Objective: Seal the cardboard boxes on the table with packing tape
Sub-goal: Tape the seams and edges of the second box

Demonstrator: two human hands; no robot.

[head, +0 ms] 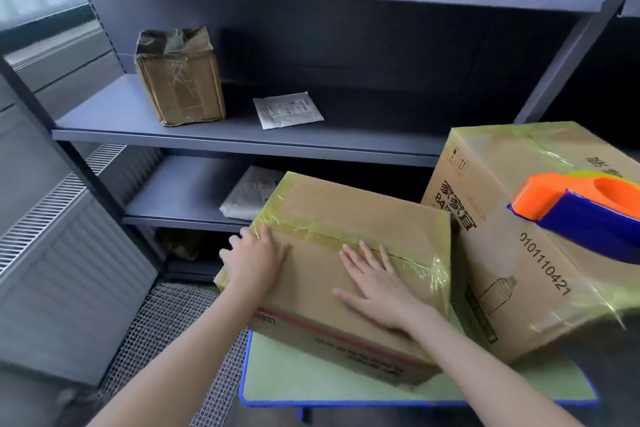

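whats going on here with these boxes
A person is sealing boxes at a table. The left hand and right hand rest open on the smaller box, whose top seam is already covered in tape. The tape dispenser sits unheld on the larger box beside it, also taped.
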